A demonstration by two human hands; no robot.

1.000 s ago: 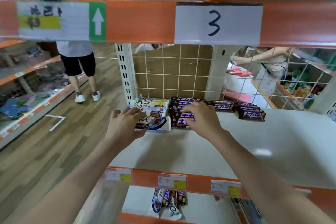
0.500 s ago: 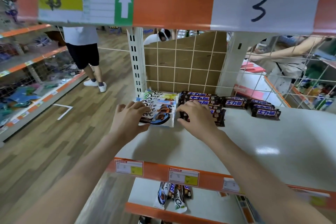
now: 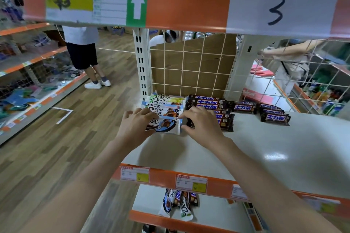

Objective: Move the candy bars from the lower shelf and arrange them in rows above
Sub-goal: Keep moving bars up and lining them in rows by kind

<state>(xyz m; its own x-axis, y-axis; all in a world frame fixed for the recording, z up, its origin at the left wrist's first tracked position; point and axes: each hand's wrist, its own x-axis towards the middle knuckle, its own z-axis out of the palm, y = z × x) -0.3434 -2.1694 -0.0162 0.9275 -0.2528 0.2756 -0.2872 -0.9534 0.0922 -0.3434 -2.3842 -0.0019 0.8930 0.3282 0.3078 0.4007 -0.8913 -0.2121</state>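
Our left hand (image 3: 135, 126) and right hand (image 3: 203, 125) pinch the front Dove bar (image 3: 164, 125) by its ends. The white shelf (image 3: 284, 149) lies bare rightward. Hands sit nearer the shelf's front edge than before.

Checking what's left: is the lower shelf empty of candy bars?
No, a few candy bars lie on the lower shelf.

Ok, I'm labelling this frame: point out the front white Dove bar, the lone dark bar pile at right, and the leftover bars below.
front Dove bar (image 3: 166, 126), head view, wrapper middle.
right dark bar pile (image 3: 275, 117), head view, top bar's label.
leftover bars (image 3: 180, 204), head view, middle of bunch.

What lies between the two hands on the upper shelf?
In the head view, the front Dove bar lies between the left hand and right hand.
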